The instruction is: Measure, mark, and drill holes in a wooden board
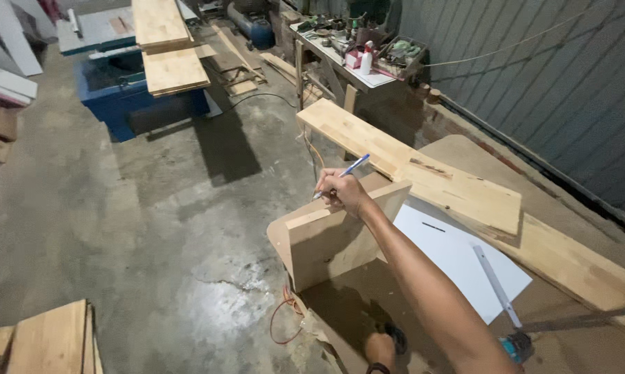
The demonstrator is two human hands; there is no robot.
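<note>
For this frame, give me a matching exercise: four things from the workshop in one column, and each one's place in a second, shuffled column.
Things:
1. blue-and-white pen
2. white rectangular sheet
3. small upright wooden board
4. blue machine cabinet

Places:
A. lying flat on the brown worktop, under a long white ruler
B. far across the concrete floor, with pale planks stacked on top
C. held in the right hand
D. standing on edge at the worktop's corner, right hand at its top edge

Pairs: 1-C, 2-A, 3-D, 4-B
</note>
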